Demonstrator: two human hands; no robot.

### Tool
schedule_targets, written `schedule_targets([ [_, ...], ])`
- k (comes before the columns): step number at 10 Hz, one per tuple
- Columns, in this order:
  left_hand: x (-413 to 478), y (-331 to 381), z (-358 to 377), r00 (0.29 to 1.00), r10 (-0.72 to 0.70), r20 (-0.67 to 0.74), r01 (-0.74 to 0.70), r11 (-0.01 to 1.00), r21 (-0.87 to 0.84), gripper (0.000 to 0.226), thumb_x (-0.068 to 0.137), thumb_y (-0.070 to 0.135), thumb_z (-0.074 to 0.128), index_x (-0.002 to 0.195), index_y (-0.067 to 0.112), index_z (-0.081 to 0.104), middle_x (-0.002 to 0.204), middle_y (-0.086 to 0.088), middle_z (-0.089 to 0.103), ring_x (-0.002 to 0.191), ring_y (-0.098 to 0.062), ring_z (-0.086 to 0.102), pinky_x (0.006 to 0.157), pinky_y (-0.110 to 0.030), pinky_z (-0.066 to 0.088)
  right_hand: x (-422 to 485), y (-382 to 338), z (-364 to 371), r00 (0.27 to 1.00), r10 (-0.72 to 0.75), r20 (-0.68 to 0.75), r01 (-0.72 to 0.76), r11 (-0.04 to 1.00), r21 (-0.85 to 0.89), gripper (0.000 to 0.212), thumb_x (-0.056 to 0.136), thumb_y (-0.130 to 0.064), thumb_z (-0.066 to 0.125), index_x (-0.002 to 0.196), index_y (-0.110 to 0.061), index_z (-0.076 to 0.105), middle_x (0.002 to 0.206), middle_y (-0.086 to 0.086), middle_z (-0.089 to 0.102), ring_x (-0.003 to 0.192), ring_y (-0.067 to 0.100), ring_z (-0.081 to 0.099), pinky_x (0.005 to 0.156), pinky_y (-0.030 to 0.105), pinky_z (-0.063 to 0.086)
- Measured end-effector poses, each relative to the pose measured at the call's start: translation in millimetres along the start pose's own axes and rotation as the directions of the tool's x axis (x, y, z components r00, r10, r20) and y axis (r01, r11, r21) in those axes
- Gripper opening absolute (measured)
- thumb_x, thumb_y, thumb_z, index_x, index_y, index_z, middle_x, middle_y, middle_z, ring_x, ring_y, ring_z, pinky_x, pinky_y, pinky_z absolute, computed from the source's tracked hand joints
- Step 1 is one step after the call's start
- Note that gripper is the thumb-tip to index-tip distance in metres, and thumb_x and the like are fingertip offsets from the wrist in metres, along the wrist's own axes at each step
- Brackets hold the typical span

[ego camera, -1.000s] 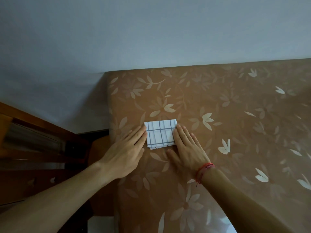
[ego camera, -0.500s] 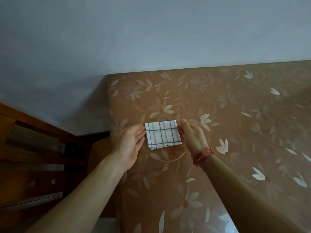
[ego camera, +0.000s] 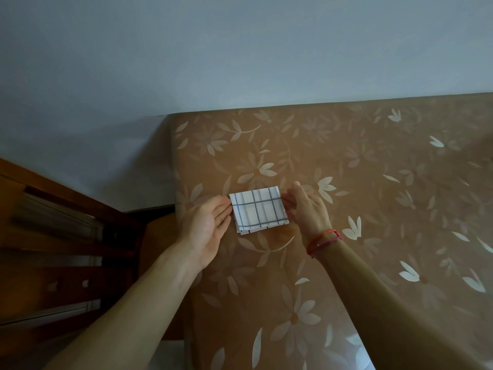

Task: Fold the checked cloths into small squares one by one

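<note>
Nearest the camera, two bare forearms reach up from the bottom edge over the tabletop [ego camera: 373,198]. A thin red string bracelet [ego camera: 324,240] circles the right wrist.

The left hand [ego camera: 208,228] is turned palm inward, and its grip is wide: the fingers are straight and lie against the left edge of the checked cloth [ego camera: 257,209]. The right hand [ego camera: 306,209] has a narrow grip. Its fingers bend in at the cloth's right edge and seem to pinch it, though the contact is small and dim.

The cloth sits between the two hands near the tabletop's left side. Whether it lies flat or is slightly lifted is hard to tell. It is white with thin dark grid lines and is already folded into a compact, nearly square packet. Uneven layers peek out along its near edge.

This cloth looks almost finished; squaring the edges and setting it aside seem to be all that is left. No other cloth is in view, so how many remain cannot be judged.

The tabletop cover is smooth and slightly glossy, brown with pale flowers and leaves. To the left stands dark wooden furniture [ego camera: 53,236]. Beyond is a plain, pale, matte wall [ego camera: 240,49].
</note>
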State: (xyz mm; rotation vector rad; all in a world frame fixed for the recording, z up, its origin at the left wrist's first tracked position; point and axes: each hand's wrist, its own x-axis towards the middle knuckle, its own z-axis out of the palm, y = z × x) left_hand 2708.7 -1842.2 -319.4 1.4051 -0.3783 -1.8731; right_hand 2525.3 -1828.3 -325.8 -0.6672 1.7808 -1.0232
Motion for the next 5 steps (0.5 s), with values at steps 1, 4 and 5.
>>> schedule_targets([
  [1,-0.8,-0.3,-0.7,1.000,0.005,0.004,-0.005,1.000,-0.004,0.033,0.100,0.017,0.047,0.130,0.002,0.052,0.131,-0.012,0.059,0.121,-0.021,0.055,0.110,-0.039,0.039,-3.2,-1.4,0.8,1.000,0.000,0.001,0.000,1.000,0.021,0.048,0.097,-0.042,0.046,0.064,-0.023,0.074,0.075,-0.008,0.074,0.089,0.018,0.069,0.095,0.046,0.051],
  [4,-4.8,0.6,-5.7,0.997,0.063,0.048,-0.068,0.993,0.093,0.040,0.100,0.021,0.049,0.137,0.006,0.048,0.135,-0.006,0.056,0.123,-0.017,0.053,0.112,-0.038,0.036,-17.2,-9.1,-5.2,0.999,-0.054,-0.005,0.053,0.998,-0.030,0.048,0.096,-0.042,0.047,0.056,-0.030,0.071,0.066,-0.010,0.068,0.085,0.018,0.066,0.090,0.041,0.053],
  [5,-17.4,1.2,-8.8,0.984,0.176,0.005,-0.168,0.929,0.329,0.026,0.099,0.025,0.051,0.122,0.017,0.060,0.125,0.004,0.059,0.112,-0.006,0.055,0.109,-0.033,0.039,-34.8,-12.5,-10.7,0.993,-0.117,0.015,0.118,0.980,-0.161,0.035,0.097,-0.040,0.044,0.073,-0.029,0.067,0.074,-0.014,0.063,0.079,0.009,0.060,0.080,0.034,0.051],
])
